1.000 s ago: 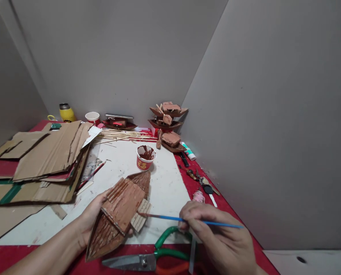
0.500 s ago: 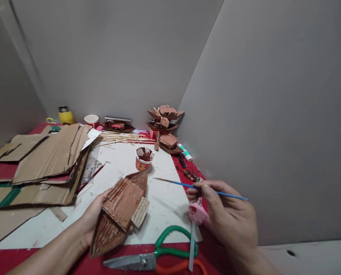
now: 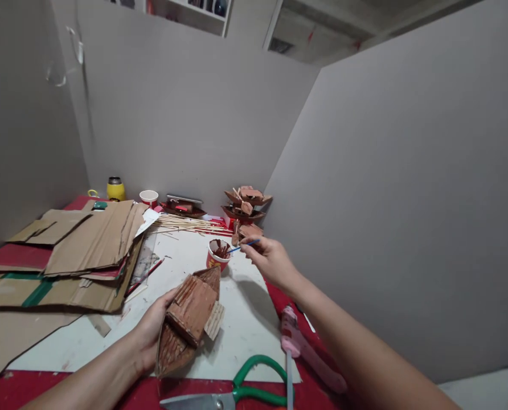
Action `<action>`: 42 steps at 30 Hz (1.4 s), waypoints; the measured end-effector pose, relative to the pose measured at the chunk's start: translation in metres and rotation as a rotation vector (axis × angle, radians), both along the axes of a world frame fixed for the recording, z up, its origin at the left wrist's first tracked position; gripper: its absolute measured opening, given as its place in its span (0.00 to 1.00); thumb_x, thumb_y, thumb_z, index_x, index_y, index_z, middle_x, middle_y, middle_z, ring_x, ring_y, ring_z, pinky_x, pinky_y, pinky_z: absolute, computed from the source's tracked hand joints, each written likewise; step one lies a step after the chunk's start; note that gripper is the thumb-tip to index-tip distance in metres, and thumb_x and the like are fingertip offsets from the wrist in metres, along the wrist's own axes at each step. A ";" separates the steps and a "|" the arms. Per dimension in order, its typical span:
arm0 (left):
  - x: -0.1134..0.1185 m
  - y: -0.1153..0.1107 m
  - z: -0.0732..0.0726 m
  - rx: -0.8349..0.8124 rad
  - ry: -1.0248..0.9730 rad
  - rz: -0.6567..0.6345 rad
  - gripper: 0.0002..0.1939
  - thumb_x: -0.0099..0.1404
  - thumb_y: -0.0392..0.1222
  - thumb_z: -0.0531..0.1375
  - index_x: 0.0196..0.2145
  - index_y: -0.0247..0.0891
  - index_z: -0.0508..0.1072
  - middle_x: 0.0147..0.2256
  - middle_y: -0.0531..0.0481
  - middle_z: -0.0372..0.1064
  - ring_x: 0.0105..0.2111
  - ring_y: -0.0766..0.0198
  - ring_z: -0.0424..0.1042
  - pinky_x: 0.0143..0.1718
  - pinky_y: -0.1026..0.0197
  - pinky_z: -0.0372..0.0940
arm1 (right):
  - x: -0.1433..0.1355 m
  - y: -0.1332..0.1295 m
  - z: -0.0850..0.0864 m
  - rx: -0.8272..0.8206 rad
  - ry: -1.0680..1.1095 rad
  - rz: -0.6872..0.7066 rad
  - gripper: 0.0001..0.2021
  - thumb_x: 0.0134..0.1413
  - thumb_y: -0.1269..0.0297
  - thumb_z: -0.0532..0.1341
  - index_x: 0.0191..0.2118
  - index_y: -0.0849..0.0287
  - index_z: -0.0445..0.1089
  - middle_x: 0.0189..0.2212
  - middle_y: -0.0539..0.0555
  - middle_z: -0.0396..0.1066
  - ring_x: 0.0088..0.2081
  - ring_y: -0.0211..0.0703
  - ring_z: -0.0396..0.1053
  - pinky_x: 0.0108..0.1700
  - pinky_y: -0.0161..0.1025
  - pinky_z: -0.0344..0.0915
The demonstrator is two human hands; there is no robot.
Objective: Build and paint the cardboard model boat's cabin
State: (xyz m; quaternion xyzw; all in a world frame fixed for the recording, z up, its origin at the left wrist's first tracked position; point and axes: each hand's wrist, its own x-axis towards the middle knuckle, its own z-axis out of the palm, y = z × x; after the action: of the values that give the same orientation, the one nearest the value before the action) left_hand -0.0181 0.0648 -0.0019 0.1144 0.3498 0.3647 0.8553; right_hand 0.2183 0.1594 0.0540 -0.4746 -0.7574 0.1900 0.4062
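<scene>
A brown model boat (image 3: 194, 307) rests in my left hand (image 3: 154, 324), whose fingers wrap around its side and underneath. Most of its roof and deck are reddish brown, while a slatted flap (image 3: 214, 320) on the right side is bare and pale. My right hand (image 3: 273, 261) pinches a thin blue paintbrush (image 3: 249, 245). The brush tip reaches into a red-and-white paper cup (image 3: 218, 263) smeared inside with brown paint, just beyond the boat's bow.
Green-handled scissors (image 3: 254, 393) and a pink glue gun (image 3: 299, 347) lie at the near edge. Cardboard sheets (image 3: 91, 245) are piled at left. Thin wooden sticks (image 3: 189, 224), more brown model boats (image 3: 245, 205), a white-rimmed cup (image 3: 148, 197) and a yellow bottle (image 3: 116, 189) stand at the back.
My right hand has moved forward and left, bringing the brush from above the right side of the table into the cup. My left hand still holds the boat. The view has tilted up.
</scene>
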 end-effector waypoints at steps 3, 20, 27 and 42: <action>0.000 0.000 -0.002 -0.008 0.019 0.010 0.23 0.65 0.52 0.52 0.36 0.26 0.75 0.27 0.38 0.78 0.21 0.56 0.75 0.26 0.58 0.69 | -0.007 0.014 -0.006 -0.061 -0.115 0.085 0.09 0.61 0.61 0.60 0.35 0.62 0.70 0.31 0.49 0.71 0.30 0.36 0.70 0.33 0.38 0.69; 0.001 0.001 0.001 -0.043 0.036 0.018 0.22 0.65 0.51 0.52 0.37 0.26 0.75 0.27 0.38 0.78 0.22 0.55 0.75 0.25 0.58 0.68 | -0.003 0.024 -0.019 -0.203 -0.097 0.132 0.09 0.62 0.62 0.59 0.41 0.62 0.70 0.37 0.52 0.72 0.34 0.39 0.72 0.36 0.40 0.71; 0.000 0.001 0.002 -0.034 0.018 0.020 0.23 0.65 0.51 0.51 0.38 0.27 0.74 0.26 0.39 0.77 0.21 0.55 0.75 0.24 0.58 0.68 | 0.004 0.019 -0.015 -0.126 0.099 -0.004 0.09 0.63 0.61 0.59 0.39 0.63 0.69 0.30 0.49 0.70 0.27 0.35 0.69 0.29 0.35 0.69; -0.001 0.000 0.002 -0.025 0.020 0.031 0.22 0.66 0.51 0.51 0.35 0.28 0.74 0.24 0.40 0.76 0.20 0.57 0.74 0.24 0.59 0.68 | 0.013 -0.008 -0.022 -0.078 0.564 -0.166 0.17 0.46 0.50 0.67 0.32 0.60 0.71 0.25 0.53 0.75 0.23 0.38 0.70 0.23 0.34 0.67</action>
State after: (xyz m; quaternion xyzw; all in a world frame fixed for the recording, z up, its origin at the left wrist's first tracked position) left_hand -0.0188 0.0646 0.0002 0.1018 0.3648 0.3721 0.8474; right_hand 0.2308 0.1517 0.0321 -0.4785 -0.5655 0.3094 0.5962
